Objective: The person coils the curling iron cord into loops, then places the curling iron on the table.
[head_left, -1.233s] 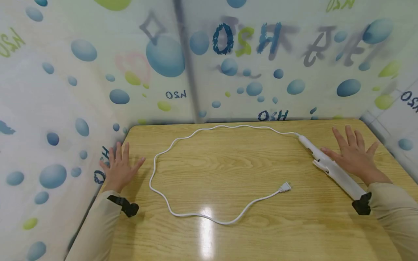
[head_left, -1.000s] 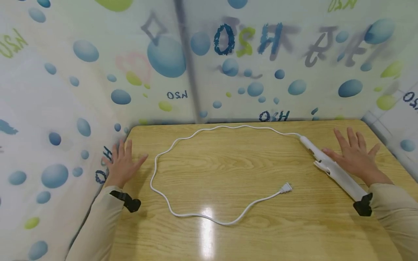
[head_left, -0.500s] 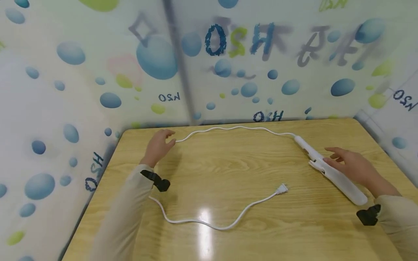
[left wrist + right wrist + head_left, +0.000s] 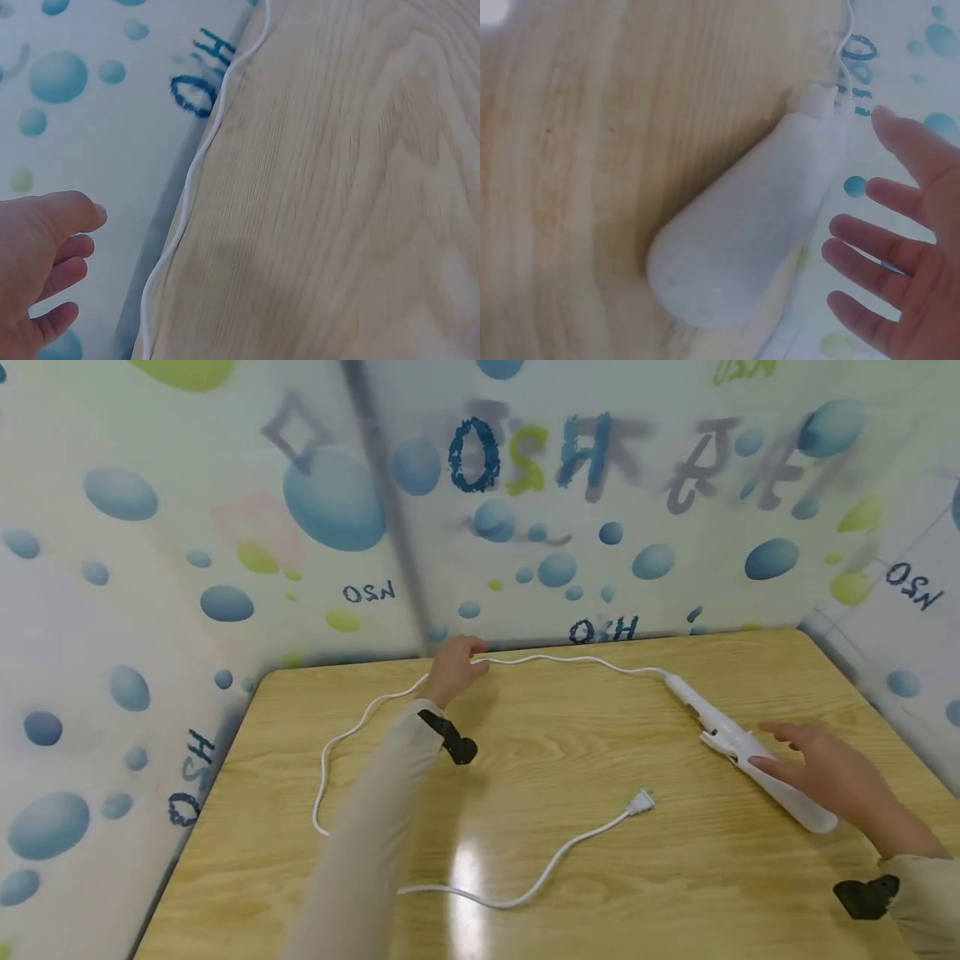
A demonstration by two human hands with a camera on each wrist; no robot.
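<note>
A white corded tool that looks like a curling iron lies slantwise on the right of the table. Its broad rounded end faces the person. Beside it hovers my right hand, fingers spread and relaxed, holding nothing. The thin white cord runs from the handle along the far edge, bends round on the left and comes back to a two-pin plug near the middle. My left hand is over the cord at the far edge, fingers loosely bent and nothing in them. My left sleeve hides part of the cord.
The wooden table meets a bubble-printed curtain at the back and left, with more of it at the right. Each wrist wears a black strap mount.
My left hand has swept from the table's left edge to the right along the far edge, over the cord. The right hand's fingers have relaxed from spread flat, and it has drawn slightly nearer the person.
</note>
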